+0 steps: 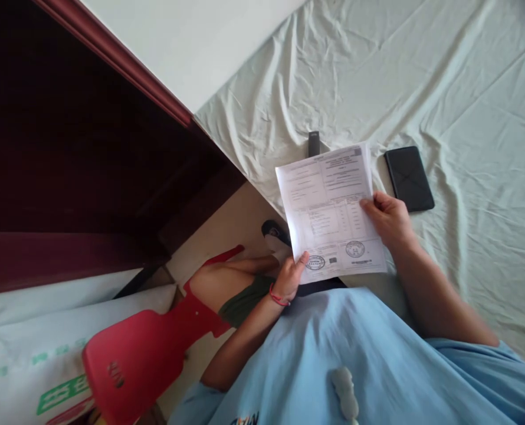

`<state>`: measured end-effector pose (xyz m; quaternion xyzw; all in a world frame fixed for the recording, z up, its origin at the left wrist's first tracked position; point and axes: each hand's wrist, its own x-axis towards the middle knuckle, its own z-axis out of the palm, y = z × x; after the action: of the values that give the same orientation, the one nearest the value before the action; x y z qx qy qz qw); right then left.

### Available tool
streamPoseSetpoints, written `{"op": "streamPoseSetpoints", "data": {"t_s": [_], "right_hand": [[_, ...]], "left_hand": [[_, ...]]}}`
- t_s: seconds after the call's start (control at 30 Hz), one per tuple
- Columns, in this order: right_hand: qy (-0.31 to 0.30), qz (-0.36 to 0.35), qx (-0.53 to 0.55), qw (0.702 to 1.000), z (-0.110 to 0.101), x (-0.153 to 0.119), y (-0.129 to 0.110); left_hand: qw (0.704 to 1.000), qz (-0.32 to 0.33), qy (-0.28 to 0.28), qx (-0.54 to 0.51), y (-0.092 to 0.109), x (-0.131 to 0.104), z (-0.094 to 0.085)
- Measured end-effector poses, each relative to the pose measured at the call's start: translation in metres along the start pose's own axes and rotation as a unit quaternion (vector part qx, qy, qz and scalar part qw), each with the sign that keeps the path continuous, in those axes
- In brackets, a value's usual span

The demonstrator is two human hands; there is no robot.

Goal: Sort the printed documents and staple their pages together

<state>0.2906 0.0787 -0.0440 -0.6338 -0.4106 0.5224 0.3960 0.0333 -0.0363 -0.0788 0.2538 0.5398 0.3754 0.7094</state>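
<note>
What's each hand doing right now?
Left hand: closed, holding the printed papers at the lower-left corner, thumb on the front.
Right hand: closed, holding the same papers by the right edge.

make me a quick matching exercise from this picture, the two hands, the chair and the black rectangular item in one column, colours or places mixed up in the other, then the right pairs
Things
1. left hand
2. right hand
3. black rectangular item
4. chair

Places or colours
A. red
B. gripping the right edge of the printed papers
C. lying on the pale sheet
D. at the lower left corner of the printed papers

Pairs: 1-D, 2-B, 3-C, 4-A
</note>
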Motion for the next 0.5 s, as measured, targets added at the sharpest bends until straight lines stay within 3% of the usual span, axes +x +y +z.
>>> {"op": "streamPoseSetpoints", "data": {"t_s": [0.1, 0.23, 0.37, 0.5], "right_hand": [[0.022, -0.024, -0.060, 0.998, -0.004, 0.001, 0.008], [0.035, -0.052, -0.068, 0.996, -0.009, 0.004, 0.015], [0.042, -0.070, -0.030, 0.996, -0.007, 0.007, 0.018], [0.004, -0.067, 0.066, 0.996, -0.004, 0.005, 0.015]], "left_hand": [[1.000, 0.010, 0.001, 0.006, 0.001, 0.002, -0.004], [0.998, -0.009, 0.054, 0.042, 0.001, 0.002, -0.007], [0.997, -0.042, 0.062, -0.004, 0.002, 0.004, -0.003], [0.991, -0.097, 0.056, -0.077, 0.006, 0.002, -0.002]]}}
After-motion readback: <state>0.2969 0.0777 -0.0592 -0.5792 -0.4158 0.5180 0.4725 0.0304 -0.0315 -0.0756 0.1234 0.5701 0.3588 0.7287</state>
